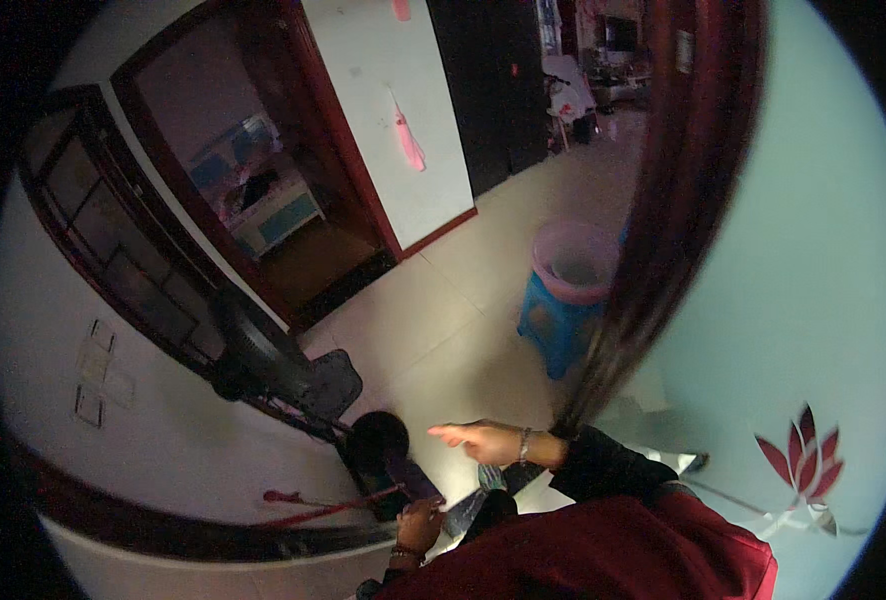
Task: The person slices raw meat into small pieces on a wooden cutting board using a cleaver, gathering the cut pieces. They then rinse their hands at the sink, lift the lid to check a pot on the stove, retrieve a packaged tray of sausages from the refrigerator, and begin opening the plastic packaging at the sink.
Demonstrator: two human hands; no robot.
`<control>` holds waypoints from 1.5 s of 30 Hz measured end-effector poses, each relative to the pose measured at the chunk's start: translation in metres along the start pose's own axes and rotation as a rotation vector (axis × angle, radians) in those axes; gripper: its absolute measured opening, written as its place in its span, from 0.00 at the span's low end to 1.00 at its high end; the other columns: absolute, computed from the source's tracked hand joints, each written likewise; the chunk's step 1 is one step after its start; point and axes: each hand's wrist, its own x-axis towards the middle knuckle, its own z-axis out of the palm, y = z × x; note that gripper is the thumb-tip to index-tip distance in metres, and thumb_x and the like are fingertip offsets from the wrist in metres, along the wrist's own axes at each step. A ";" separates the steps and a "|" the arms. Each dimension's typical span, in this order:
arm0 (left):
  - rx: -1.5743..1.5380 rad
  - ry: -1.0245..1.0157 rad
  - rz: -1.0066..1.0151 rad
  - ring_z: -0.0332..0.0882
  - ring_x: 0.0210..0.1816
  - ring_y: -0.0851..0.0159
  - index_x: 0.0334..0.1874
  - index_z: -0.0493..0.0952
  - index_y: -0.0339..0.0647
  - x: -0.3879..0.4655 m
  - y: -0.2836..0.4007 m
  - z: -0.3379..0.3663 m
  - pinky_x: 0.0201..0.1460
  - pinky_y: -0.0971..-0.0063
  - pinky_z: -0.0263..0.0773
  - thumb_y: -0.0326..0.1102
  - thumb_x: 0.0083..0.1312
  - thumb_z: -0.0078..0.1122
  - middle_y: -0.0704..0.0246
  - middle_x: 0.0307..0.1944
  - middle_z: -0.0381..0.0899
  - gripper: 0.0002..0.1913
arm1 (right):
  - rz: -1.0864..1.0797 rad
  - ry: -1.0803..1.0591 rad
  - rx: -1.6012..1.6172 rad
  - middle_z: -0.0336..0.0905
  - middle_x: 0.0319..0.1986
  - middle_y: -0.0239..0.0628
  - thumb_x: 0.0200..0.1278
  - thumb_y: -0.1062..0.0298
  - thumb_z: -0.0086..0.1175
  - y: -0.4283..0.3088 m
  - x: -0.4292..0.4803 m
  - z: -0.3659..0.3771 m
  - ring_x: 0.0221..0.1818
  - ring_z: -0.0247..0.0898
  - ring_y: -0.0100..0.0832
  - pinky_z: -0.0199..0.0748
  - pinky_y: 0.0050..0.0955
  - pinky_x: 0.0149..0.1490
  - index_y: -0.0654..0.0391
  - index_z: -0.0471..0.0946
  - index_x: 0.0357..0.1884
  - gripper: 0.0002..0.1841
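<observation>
My right hand [480, 441], with a bracelet at the wrist, is held out over the pale floor with its fingers extended. It appears to hold nothing. Lower down, my left hand [418, 525] is curled at the near end of a dark flat object [411, 478]; blur and dim light hide whether the fingers grip it. Red rods [330, 511] reach from beside that object towards the wall. Just beyond stands a round black object [378, 441], its kind unclear. My foot [491, 475] shows on the floor below my right hand.
A pink basin [576, 259] rests on a blue plastic stool [555, 322] beside a dark wooden door frame [683, 225]. On the left, a black chair-like object [323, 386] stands by the wall. An open doorway [315, 277] leads to another room. A pink item [409, 142] hangs on the white wall.
</observation>
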 end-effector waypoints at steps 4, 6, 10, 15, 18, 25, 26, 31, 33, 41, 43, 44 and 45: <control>-0.012 0.165 0.038 0.78 0.54 0.53 0.58 0.79 0.53 0.076 -0.023 -0.024 0.58 0.50 0.68 0.43 0.63 0.65 0.65 0.52 0.83 0.21 | -0.009 -0.064 -0.301 0.71 0.66 0.46 0.74 0.65 0.48 0.029 0.084 -0.047 0.63 0.74 0.45 0.69 0.42 0.66 0.51 0.65 0.72 0.26; 0.014 0.200 0.070 0.80 0.52 0.54 0.58 0.79 0.53 0.118 -0.026 -0.038 0.57 0.51 0.70 0.43 0.63 0.66 0.65 0.51 0.84 0.20 | 0.139 -0.168 -0.411 0.76 0.61 0.44 0.75 0.43 0.44 0.040 0.100 -0.076 0.60 0.75 0.46 0.63 0.50 0.67 0.51 0.77 0.59 0.25; -0.058 0.265 0.163 0.83 0.43 0.53 0.61 0.78 0.51 0.200 -0.018 -0.068 0.47 0.58 0.77 0.39 0.64 0.64 0.63 0.47 0.85 0.21 | 0.460 -0.152 -0.435 0.83 0.48 0.38 0.75 0.43 0.42 0.072 0.109 -0.142 0.51 0.78 0.43 0.66 0.52 0.62 0.52 0.79 0.50 0.23; 0.001 0.264 0.432 0.83 0.50 0.56 0.60 0.78 0.48 0.330 0.039 -0.108 0.53 0.60 0.77 0.41 0.64 0.69 0.65 0.48 0.85 0.22 | 0.440 0.179 -0.610 0.80 0.38 0.41 0.75 0.55 0.43 0.152 0.143 -0.251 0.45 0.78 0.46 0.73 0.50 0.50 0.53 0.78 0.48 0.16; 0.233 0.116 0.380 0.81 0.52 0.54 0.63 0.76 0.51 0.390 0.061 -0.137 0.53 0.58 0.74 0.44 0.67 0.66 0.63 0.52 0.83 0.23 | 0.255 0.368 -0.717 0.77 0.40 0.45 0.74 0.60 0.44 0.202 0.164 -0.317 0.43 0.76 0.50 0.74 0.48 0.48 0.55 0.76 0.47 0.13; 0.051 0.280 0.350 0.80 0.50 0.53 0.60 0.77 0.45 0.479 0.018 -0.182 0.54 0.56 0.73 0.40 0.61 0.69 0.63 0.47 0.83 0.25 | -0.176 0.511 -0.789 0.75 0.45 0.49 0.69 0.71 0.48 0.269 0.218 -0.454 0.55 0.71 0.46 0.73 0.43 0.56 0.64 0.73 0.43 0.07; -0.095 0.317 0.305 0.79 0.50 0.51 0.59 0.77 0.45 0.493 0.007 -0.184 0.56 0.54 0.70 0.44 0.59 0.68 0.64 0.45 0.83 0.26 | -0.179 0.561 -0.860 0.75 0.47 0.50 0.69 0.72 0.49 0.273 0.227 -0.470 0.57 0.70 0.45 0.72 0.42 0.58 0.65 0.73 0.44 0.08; 0.416 0.080 0.064 0.79 0.52 0.49 0.61 0.76 0.40 0.576 -0.041 -0.213 0.56 0.53 0.74 0.42 0.63 0.71 0.57 0.51 0.81 0.26 | -0.012 0.570 -0.317 0.69 0.59 0.48 0.61 0.74 0.49 0.269 0.270 -0.548 0.61 0.69 0.45 0.69 0.40 0.63 0.59 0.68 0.61 0.23; 0.437 0.056 0.009 0.79 0.52 0.49 0.60 0.76 0.40 0.617 -0.051 -0.227 0.56 0.53 0.74 0.42 0.63 0.70 0.57 0.51 0.81 0.26 | 0.103 0.561 -0.281 0.66 0.62 0.46 0.59 0.73 0.50 0.263 0.290 -0.584 0.62 0.68 0.43 0.68 0.43 0.63 0.56 0.66 0.64 0.27; 0.500 0.074 0.119 0.79 0.52 0.47 0.60 0.76 0.38 0.799 -0.024 -0.304 0.56 0.53 0.74 0.44 0.64 0.69 0.57 0.50 0.82 0.26 | 0.384 0.340 -0.784 0.66 0.67 0.39 0.70 0.52 0.49 0.285 0.316 -0.726 0.68 0.64 0.41 0.60 0.55 0.64 0.39 0.72 0.64 0.21; 0.512 0.104 0.215 0.79 0.52 0.47 0.60 0.76 0.38 0.843 0.001 -0.318 0.56 0.53 0.73 0.44 0.64 0.68 0.57 0.50 0.82 0.26 | 0.434 0.404 -0.732 0.67 0.67 0.39 0.71 0.53 0.47 0.299 0.301 -0.750 0.68 0.65 0.41 0.60 0.55 0.64 0.38 0.73 0.63 0.20; 0.500 0.111 0.276 0.79 0.52 0.46 0.60 0.76 0.37 0.862 0.017 -0.323 0.56 0.53 0.73 0.44 0.64 0.68 0.56 0.50 0.82 0.26 | 0.493 0.463 -0.617 0.67 0.67 0.39 0.71 0.54 0.47 0.307 0.290 -0.757 0.68 0.65 0.41 0.60 0.55 0.64 0.39 0.74 0.63 0.20; 0.489 0.124 0.332 0.79 0.52 0.46 0.60 0.76 0.37 0.883 0.035 -0.326 0.56 0.53 0.73 0.44 0.64 0.68 0.56 0.50 0.82 0.26 | 0.541 0.519 -0.513 0.67 0.67 0.39 0.71 0.55 0.47 0.315 0.280 -0.766 0.67 0.65 0.41 0.60 0.54 0.65 0.39 0.74 0.62 0.19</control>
